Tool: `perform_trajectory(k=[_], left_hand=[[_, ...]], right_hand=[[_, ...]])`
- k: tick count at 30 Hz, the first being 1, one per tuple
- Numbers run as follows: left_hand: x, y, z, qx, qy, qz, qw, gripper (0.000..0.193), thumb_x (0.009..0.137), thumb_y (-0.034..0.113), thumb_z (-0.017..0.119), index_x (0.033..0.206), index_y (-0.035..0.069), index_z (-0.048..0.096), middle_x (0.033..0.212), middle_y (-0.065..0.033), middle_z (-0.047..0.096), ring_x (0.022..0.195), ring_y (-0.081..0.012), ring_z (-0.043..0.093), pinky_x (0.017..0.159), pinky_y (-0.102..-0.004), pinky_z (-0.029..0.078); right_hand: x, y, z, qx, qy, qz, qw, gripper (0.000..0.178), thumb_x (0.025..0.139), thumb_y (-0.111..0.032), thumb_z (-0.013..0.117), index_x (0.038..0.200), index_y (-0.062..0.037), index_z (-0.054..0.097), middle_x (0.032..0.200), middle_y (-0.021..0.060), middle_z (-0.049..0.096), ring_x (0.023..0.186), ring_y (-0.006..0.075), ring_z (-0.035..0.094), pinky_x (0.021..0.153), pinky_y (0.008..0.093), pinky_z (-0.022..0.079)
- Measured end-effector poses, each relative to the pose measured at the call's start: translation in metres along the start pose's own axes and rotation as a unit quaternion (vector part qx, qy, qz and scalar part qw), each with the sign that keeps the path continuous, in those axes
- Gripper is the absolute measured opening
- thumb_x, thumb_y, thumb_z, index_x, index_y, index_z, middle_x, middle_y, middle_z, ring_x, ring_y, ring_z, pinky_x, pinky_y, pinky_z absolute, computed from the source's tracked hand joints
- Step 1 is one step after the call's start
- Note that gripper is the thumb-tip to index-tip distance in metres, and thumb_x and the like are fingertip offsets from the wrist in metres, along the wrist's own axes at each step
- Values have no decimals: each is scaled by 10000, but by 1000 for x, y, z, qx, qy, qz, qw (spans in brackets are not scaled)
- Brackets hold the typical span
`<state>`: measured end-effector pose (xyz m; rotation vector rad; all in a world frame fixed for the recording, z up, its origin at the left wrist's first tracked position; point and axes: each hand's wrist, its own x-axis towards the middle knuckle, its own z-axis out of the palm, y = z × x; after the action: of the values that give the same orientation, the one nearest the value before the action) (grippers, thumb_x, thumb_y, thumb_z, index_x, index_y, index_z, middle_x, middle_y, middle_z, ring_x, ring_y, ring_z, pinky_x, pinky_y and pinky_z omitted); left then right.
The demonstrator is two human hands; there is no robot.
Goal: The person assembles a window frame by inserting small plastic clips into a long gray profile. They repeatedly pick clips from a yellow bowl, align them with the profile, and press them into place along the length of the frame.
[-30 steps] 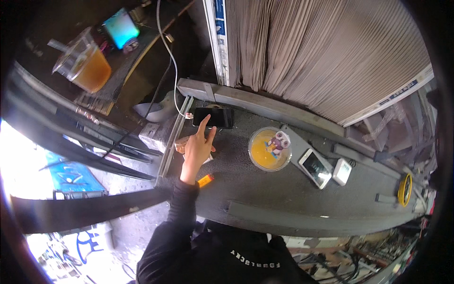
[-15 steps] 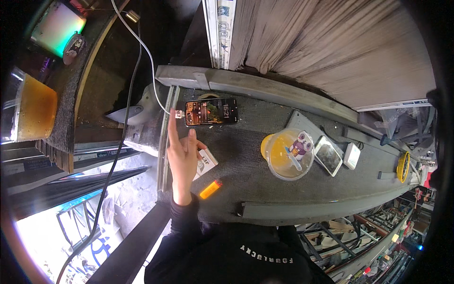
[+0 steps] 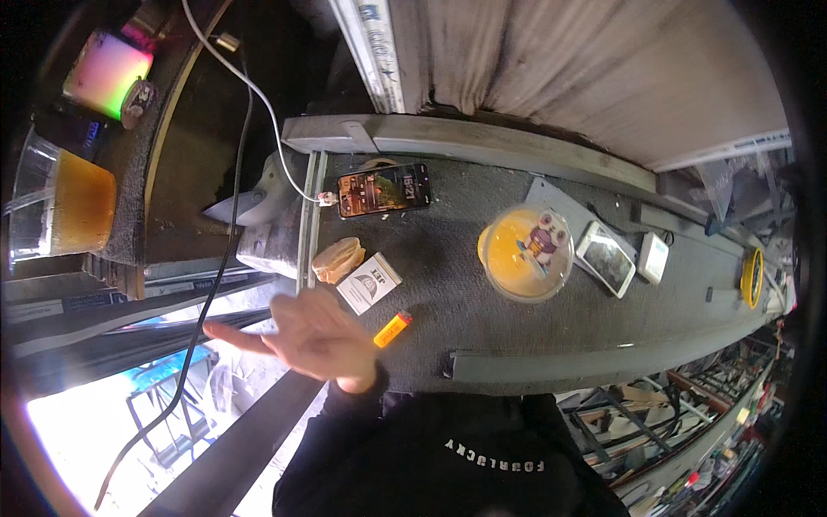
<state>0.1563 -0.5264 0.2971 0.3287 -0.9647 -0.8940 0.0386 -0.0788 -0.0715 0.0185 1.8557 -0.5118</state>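
Note:
My left hand (image 3: 314, 336) is over the left end of the dark bench, palm partly turned, with one finger stretched out to the left near the black cable (image 3: 215, 284). Nothing shows in it. Just beyond the hand lie a white cigarette pack (image 3: 369, 284) and a crumpled tan object (image 3: 338, 260) whose kind I cannot make out. An orange lighter (image 3: 393, 330) rests to the right of the wrist. Farther back, a smartphone (image 3: 383, 191) with a lit screen lies flat, plugged into a white cable (image 3: 274, 116). My right hand is out of view.
A lidded plastic cup of yellow drink (image 3: 508, 250) stands mid-bench. To its right are a white phone (image 3: 606, 258), a small white box (image 3: 654, 258) and a yellow ring-shaped item (image 3: 752, 278). Another cup of amber drink (image 3: 82, 202) and a glowing light (image 3: 108, 73) stand far left.
My left hand has drawn back from the phone's plug toward me, its finger swinging from pointing away to pointing left. The tan object and the whole cigarette pack now show.

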Motion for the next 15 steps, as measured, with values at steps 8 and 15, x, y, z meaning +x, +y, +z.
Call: perform_trajectory(k=[8,15], left_hand=[[0,123,48,-182,-93,297,933,355,1004,363,464,1287,166,548,941,-30,549,826,-91,532,737,-223,407],[-117,51,86,-42,-415,57,907,585,965,497,511,1436,156,448,1159,-114,643,1044,-160,642,943,-273,492]], right_hand=[[27,13,-3,33,56,-60,996,367,909,-322,522,927,-6,708,876,145,739,733,280,709,665,455,545],[78,67,-8,-76,97,-114,986,376,905,-327,525,913,-1,712,860,150,739,722,284,708,662,460,546]])
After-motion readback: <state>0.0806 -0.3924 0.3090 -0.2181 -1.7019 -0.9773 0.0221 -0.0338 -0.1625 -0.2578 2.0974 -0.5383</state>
